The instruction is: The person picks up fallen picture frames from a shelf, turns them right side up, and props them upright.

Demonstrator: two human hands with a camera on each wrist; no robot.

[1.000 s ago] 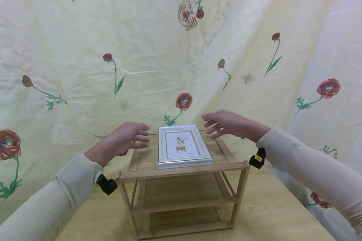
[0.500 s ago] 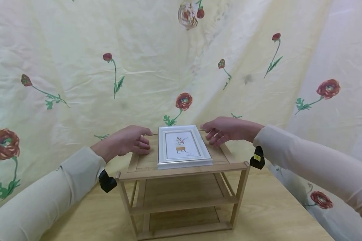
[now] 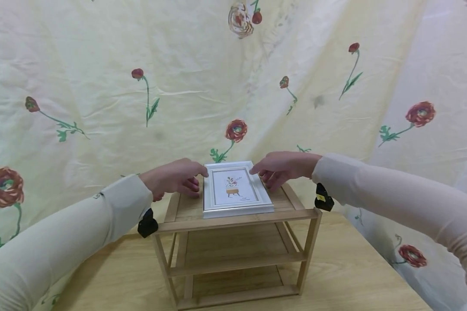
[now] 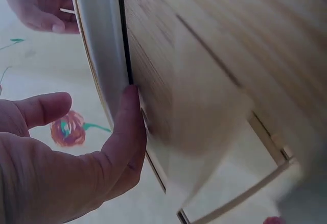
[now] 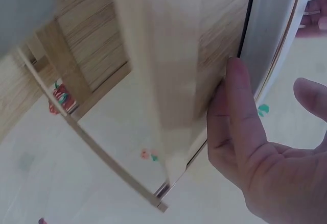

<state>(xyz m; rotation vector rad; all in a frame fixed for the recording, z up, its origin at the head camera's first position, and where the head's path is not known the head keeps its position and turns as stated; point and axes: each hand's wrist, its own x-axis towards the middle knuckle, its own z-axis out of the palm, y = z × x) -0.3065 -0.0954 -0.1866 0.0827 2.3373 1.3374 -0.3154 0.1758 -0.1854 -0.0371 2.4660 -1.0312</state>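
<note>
A white picture frame (image 3: 238, 211) lies face up on the top shelf of a small wooden rack (image 3: 241, 223). Its print shows a plant in an orange pot on legs. At the frame's left edge, my left hand (image 3: 177, 176) has its thumb over the border; in the left wrist view the fingertips (image 4: 131, 99) meet the frame's underside edge, with the thumb held apart. Opposite it, my right hand (image 3: 282, 167) reaches over the right edge in the same way. The right wrist view shows its fingertips (image 5: 237, 73) at the lower edge and the thumb (image 5: 310, 97) spread away.
The rack has two lower shelves (image 3: 237, 242) and stands on a light wood table (image 3: 346, 259). Behind hangs a pale curtain (image 3: 190, 108) printed with red flowers. Both sleeves are beige, with a black wrist camera (image 3: 324, 198) below each cuff.
Both hands have lowered and come inward from either side of the picture frame to its edges. The frame and rack stay where they were.
</note>
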